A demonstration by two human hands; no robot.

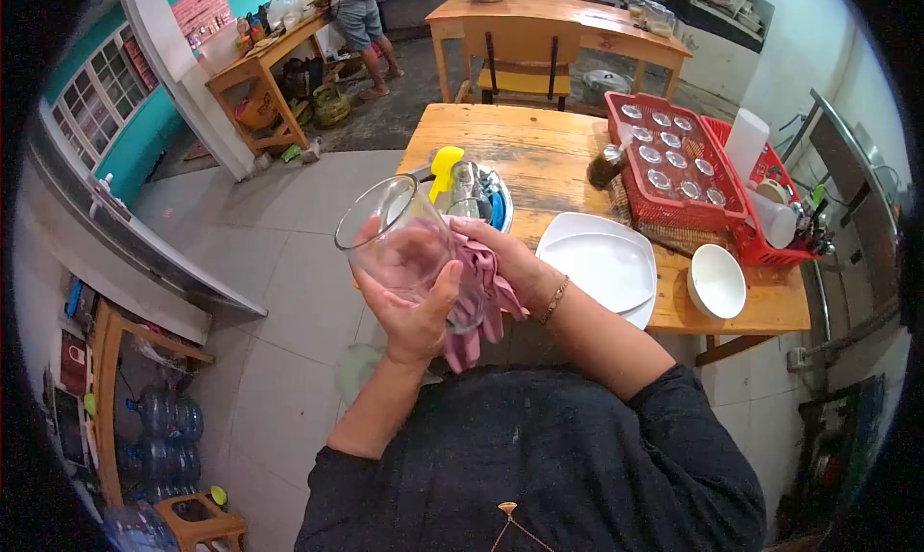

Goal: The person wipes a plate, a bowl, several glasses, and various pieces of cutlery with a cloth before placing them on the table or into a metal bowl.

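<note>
Holding glass jar point(397, 227), left hand point(409, 307) clamped round it; right hand point(508, 263) closed on pink cloth point(489, 287), fingers partly hidden. Jar covers part of surface's point(539, 138) left edge.

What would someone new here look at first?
Probably the big clear glass in the middle, with the left hand holding it and the right hand keeping a pink cloth against it. Next, maybe the bright red tray with rows of round glass things, on the right side of the wooden table.
</note>
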